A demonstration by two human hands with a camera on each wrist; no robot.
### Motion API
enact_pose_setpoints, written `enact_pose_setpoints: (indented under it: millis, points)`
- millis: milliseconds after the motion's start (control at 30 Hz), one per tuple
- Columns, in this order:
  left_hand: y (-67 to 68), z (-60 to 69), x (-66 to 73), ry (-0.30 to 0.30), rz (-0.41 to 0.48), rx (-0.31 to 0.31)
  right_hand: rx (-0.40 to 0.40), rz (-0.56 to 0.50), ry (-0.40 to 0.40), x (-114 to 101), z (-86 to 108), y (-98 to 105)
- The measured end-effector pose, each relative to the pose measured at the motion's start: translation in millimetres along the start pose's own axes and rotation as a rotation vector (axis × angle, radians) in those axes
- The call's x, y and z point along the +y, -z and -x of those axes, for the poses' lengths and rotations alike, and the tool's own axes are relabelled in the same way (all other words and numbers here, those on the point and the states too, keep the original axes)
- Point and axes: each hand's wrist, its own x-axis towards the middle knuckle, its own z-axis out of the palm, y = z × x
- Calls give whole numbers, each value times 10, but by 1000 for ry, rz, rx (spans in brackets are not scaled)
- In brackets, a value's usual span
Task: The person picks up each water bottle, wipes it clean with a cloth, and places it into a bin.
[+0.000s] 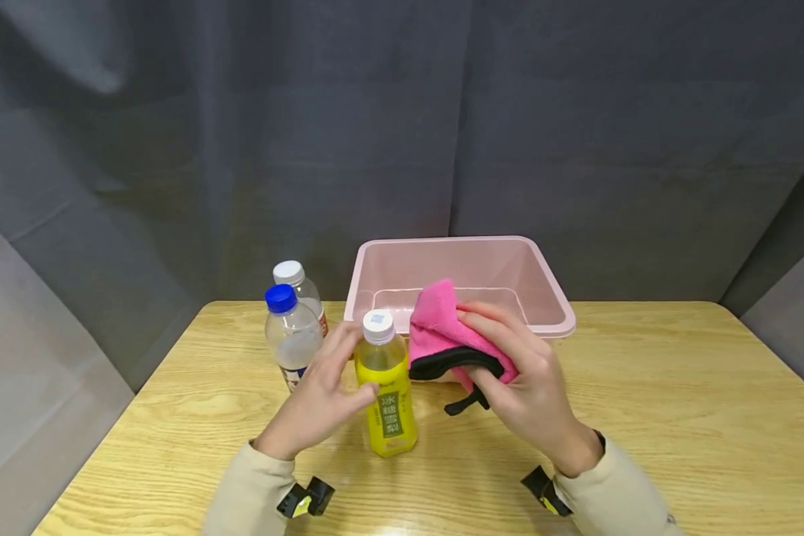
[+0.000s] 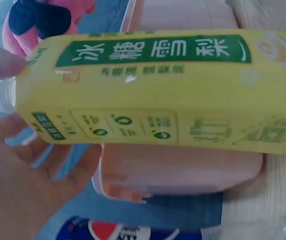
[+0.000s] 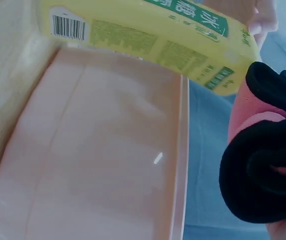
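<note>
While a folded pink cloth [image 1: 437, 320] with black trim is gripped between thumb and fingers of the right hand [image 1: 529, 376], the yellow bottle [image 1: 391, 409], upright on the table [image 1: 677, 417], is flanked by the widely parted thumb and fingers of the left hand [image 1: 324, 398]; firm contact cannot be confirmed. Relative to this bottle, the cloth is held at 2 o'clock, the pink bin [image 1: 469, 264] is placed at 1, and the blue-capped bottle [image 1: 295, 339] is seen at 10.

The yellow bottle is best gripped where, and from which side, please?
I'd probably grip the yellow bottle around its upper body, from the person's left: it stands upright, with straight sides below the shoulder, and the left hand is on that side.
</note>
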Motion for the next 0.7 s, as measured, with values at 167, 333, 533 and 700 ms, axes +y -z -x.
enact_pose_setpoints:
  millis: [167,333,533,700]
  points:
    - [36,12,-51,41,18,-56,-82,-13,-3,11,47,-48]
    - [47,1,-59,66,34,-127,-192,53,16,11,68,-51]
    - [80,-24,-60,79,49,-199,-282,150,56,19,92,-44]
    - [96,-21,-63,70,21,-199,-329,201,55,9,118,-63]
